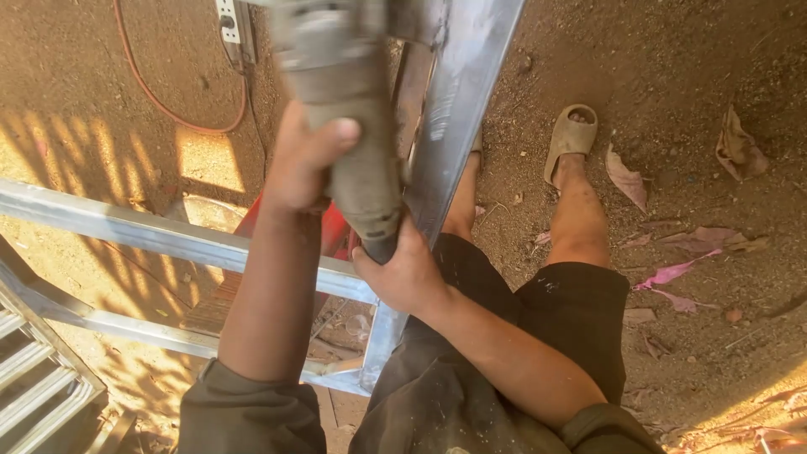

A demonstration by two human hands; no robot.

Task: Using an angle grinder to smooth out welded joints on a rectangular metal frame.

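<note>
— Dusty brown dirt ground (689,50), dry leaves at right, orange cable far left.
— Both hands?
— Left hand (304,160) and right hand (402,273) are closed around the grey handheld power grinder (353,126), beside the shiny steel frame bar (458,92).

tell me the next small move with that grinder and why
Probably ease the grinder down toward the steel bar. Both hands already hold it, the left hand around the body and the right hand at the tail end, and its blurred head sits right beside the bar.
</note>
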